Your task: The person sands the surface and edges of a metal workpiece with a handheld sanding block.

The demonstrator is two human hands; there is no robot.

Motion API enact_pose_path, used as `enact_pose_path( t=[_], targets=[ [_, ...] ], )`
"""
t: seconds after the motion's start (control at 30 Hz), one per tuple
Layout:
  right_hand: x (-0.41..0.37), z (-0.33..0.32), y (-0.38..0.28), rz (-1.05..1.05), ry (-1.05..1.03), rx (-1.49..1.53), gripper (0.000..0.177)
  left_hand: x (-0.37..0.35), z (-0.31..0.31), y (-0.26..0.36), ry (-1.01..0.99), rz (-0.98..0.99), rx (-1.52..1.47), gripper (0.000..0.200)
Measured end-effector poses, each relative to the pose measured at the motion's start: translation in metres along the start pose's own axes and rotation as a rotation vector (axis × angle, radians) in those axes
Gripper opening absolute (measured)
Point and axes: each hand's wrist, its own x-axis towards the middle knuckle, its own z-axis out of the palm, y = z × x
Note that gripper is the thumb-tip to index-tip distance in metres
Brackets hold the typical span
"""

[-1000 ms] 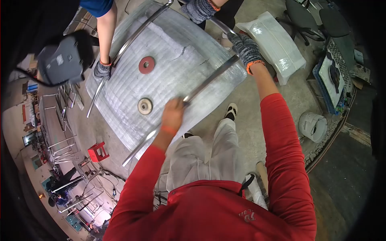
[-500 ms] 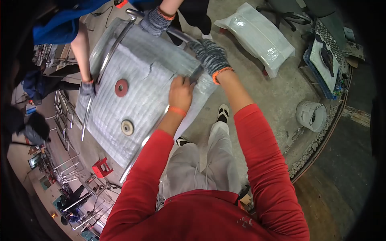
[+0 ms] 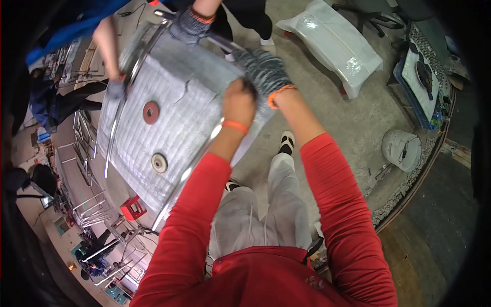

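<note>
A bent metal tube frame [image 3: 178, 192] lies over a table covered in pale wrapping sheet [image 3: 192, 128]. My right hand [image 3: 262, 70], in a grey knitted glove with an orange cuff, is closed around the frame's far cross tube near its corner. Just beside it my bare left hand [image 3: 239, 104], with an orange wristband, is curled at the same corner. Its fingers are blurred and partly hidden, so what they hold does not show. On the sheet rest a reddish disc [image 3: 151, 112] and a pale disc [image 3: 159, 163], each with a centre hole.
Across the table a co-worker's gloved hands [image 3: 190, 26] are on the frame. A plastic-wrapped bundle [image 3: 332, 46] lies on the floor at the far right. A white bucket [image 3: 401, 150] stands to my right, a red stool [image 3: 133, 208] to my left, with metal tube frames beyond.
My left hand has moved slightly up and right, closer to my right glove. The co-worker's hand on the left tube has shifted up along it and is blurred.
</note>
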Motion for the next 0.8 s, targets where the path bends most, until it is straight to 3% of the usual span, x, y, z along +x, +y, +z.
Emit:
enact_pose_path(
  t=[0.03,0.07,0.1,0.13,0.27,0.3,0.37,0.4,0.43,0.47,0.53,0.63,0.77,0.8],
  targets=[
    [0.003,0.014,0.010,-0.083,0.120,-0.006,0.040,0.001,-0.001,0.002,-0.019,-0.041,0.025,0.015],
    [0.006,-0.003,-0.001,0.010,-0.018,0.074,0.042,-0.007,-0.014,0.004,-0.032,-0.035,0.014,0.020],
    [0.003,0.008,0.010,-0.135,0.136,-0.090,0.044,-0.018,-0.026,0.001,-0.037,-0.023,0.001,0.025],
    [0.006,0.015,0.017,-0.148,0.131,-0.161,0.050,-0.040,-0.038,-0.010,-0.030,-0.038,0.006,0.025],
    [0.021,0.014,0.033,-0.028,-0.031,-0.207,0.040,-0.172,-0.111,-0.067,-0.116,-0.085,0.025,0.034],
    [0.035,0.014,0.032,0.169,-0.217,-0.339,0.040,-0.206,-0.131,-0.083,-0.107,-0.086,0.038,0.036],
    [0.035,0.025,0.081,0.131,-0.046,-0.448,0.053,-0.279,-0.167,-0.113,-0.109,-0.114,0.060,0.040],
    [0.028,0.019,0.080,0.108,-0.062,-0.445,0.053,-0.315,-0.184,-0.129,-0.120,-0.138,0.071,0.042],
    [0.021,0.005,0.068,0.136,-0.077,-0.334,0.058,-0.351,-0.203,-0.145,-0.136,-0.144,0.086,0.044],
    [0.021,-0.001,0.053,0.305,-0.079,-0.001,0.055,-0.387,-0.223,-0.161,-0.151,-0.151,0.103,0.045],
    [0.021,-0.011,0.027,0.647,0.106,0.711,0.049,-0.462,-0.264,-0.193,-0.169,-0.181,0.138,0.047],
    [0.019,-0.010,0.019,0.588,0.113,0.599,0.044,-0.557,-0.314,-0.234,-0.235,-0.240,0.170,0.050],
    [0.020,-0.012,0.031,0.349,0.133,0.140,0.042,-0.553,-0.320,-0.233,-0.274,-0.252,0.178,0.050],
    [0.020,-0.017,0.011,0.474,0.104,0.288,0.043,-0.540,-0.313,-0.230,-0.277,-0.250,0.169,0.051]
  ],
)
